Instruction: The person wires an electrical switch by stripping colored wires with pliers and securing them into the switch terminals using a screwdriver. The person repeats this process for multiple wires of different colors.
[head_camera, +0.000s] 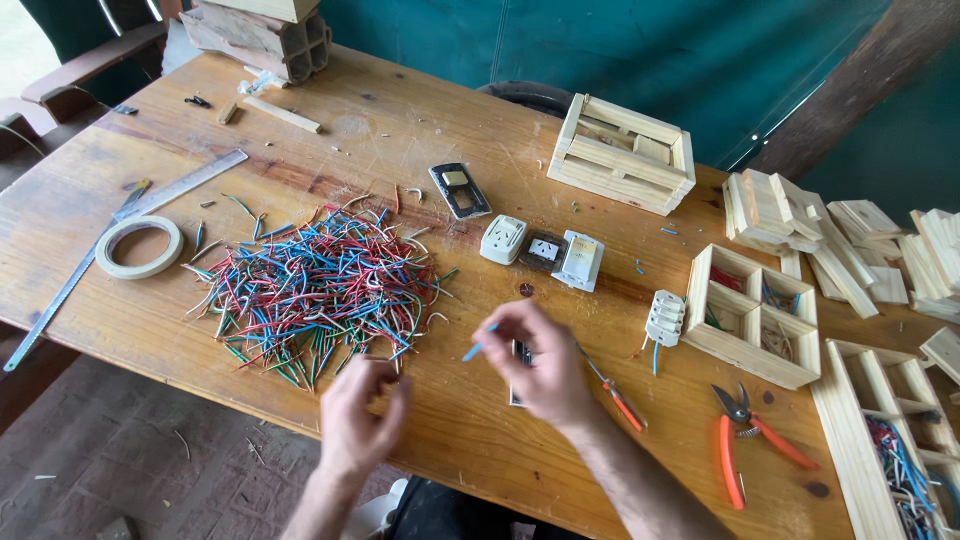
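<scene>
Wooden table (440, 420) bears wire pile (320, 285).

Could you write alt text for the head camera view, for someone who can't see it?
Over a wooden table, a person's right hand pinches a short blue wire piece while the left hand reaches into a pile of coloured wire pieces. Nearby lie wall sockets, a screwdriver and orange-handled pliers.
</scene>
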